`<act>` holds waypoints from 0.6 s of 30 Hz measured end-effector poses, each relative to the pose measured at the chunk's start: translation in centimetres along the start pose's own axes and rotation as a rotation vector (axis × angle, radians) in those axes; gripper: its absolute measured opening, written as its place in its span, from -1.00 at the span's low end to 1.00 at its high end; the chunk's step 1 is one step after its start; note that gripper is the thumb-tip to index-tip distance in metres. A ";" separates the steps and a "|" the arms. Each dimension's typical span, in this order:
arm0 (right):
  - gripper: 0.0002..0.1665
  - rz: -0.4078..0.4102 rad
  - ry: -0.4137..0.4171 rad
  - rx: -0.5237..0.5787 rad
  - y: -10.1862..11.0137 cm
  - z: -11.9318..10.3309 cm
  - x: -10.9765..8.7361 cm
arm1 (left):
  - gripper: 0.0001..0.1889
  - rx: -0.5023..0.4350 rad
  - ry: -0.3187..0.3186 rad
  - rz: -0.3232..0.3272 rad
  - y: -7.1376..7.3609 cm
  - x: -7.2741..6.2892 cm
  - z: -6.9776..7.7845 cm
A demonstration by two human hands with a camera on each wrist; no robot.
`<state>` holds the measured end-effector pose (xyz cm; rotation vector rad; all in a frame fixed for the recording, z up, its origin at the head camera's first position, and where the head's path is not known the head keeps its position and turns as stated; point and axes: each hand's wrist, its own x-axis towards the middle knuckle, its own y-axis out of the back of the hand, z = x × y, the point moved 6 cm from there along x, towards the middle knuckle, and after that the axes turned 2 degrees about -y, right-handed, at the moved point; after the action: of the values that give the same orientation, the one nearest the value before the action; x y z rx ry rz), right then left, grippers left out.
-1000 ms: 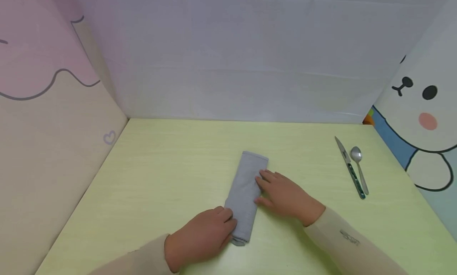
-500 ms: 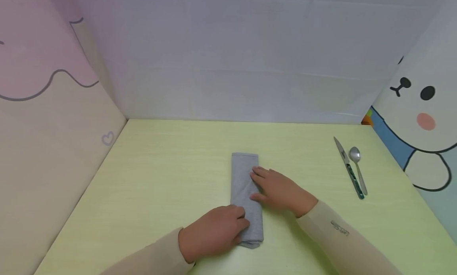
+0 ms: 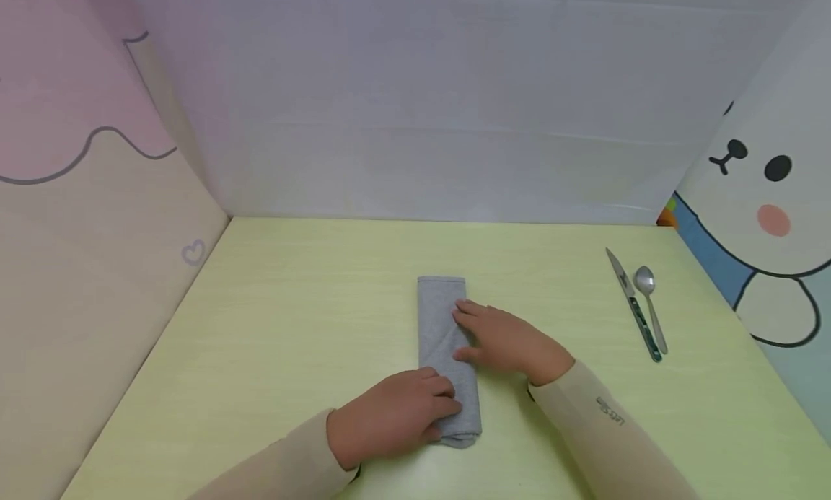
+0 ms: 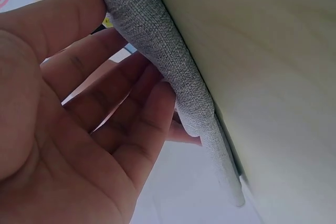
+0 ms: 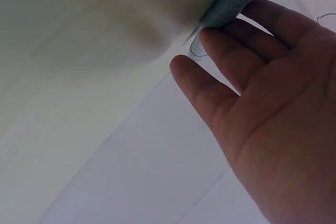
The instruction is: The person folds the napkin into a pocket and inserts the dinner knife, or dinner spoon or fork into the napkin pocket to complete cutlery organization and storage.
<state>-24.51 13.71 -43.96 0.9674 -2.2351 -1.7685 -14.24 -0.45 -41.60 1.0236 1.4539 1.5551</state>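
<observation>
A grey cloth [image 3: 440, 309], folded into a long narrow strip, lies on the table, its length running away from me. My left hand [image 3: 392, 417] rests on its near left part, fingers lightly bent over the top. In the left wrist view that hand's fingertips touch the side of the thick folded cloth [image 4: 168, 51], with the thumb at one end. On the far right side, my right hand [image 3: 506, 341] touches the cloth with spread, fairly straight fingers. The right wrist view shows its fingertips along the rolled edge of the cloth [image 5: 236, 3].
A knife [image 3: 635, 305] with a dark green patterned handle lies at the right of the pale yellow table [image 3: 311, 298]. Beside it is a metal spoon [image 3: 651, 305]. A white back wall [image 3: 441, 117] and printed side panels [image 3: 779, 283] enclose the table.
Both hands have turned the cloth from a slant to nearly straight; its far end has moved left and its near end right. The left hand has shifted right, the right hand slightly left.
</observation>
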 end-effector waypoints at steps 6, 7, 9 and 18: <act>-0.10 -0.007 -0.025 0.015 0.3 0.0 0.0 | -0.69 0.008 -0.005 -0.005 -0.2 0.0 0.0; -0.10 -0.005 -0.028 0.015 0.3 0.0 -0.1 | -0.69 0.010 -0.005 -0.004 -0.2 0.0 0.0; -0.09 -0.003 -0.029 0.018 0.3 0.1 -0.2 | -0.69 0.013 -0.005 0.002 -0.2 0.1 0.1; -0.09 0.012 -0.051 0.039 0.0 0.8 0.0 | -0.69 0.043 -0.002 0.024 -0.5 0.2 0.0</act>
<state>-24.87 14.35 -44.15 0.9239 -2.3094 -1.7699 -14.28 -0.20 -42.04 1.0709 1.4841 1.5458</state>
